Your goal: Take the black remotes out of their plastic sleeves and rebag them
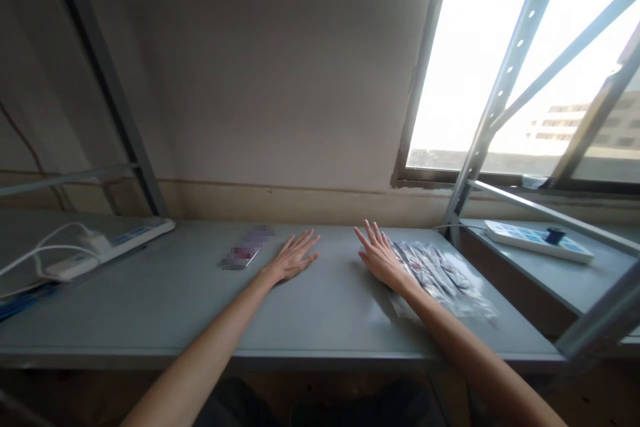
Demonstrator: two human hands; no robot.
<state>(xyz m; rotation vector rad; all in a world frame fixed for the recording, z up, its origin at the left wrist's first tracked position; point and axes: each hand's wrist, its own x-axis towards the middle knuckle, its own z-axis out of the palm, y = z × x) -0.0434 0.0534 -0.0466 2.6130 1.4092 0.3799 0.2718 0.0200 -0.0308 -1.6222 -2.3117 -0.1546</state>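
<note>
My left hand (294, 257) is over the grey shelf top (320, 327), palm down with its fingers spread, and holds nothing. Just left of it lies a flat object (249, 248), blurred by pixels. My right hand (381, 255) also has its fingers spread and nothing in its grasp. It is at the left edge of a clear plastic bag (440, 277) with dark, crumpled contents; the hand and forearm hide part of the bag. A gap of bare shelf lies between my two hands.
A white power strip (120, 247) with plugged-in white cables lies at the left. Another power strip (537, 240) with a black plug is on the right-hand shelf, beyond a metal upright (505, 80). Behind are a wall and window (465, 67).
</note>
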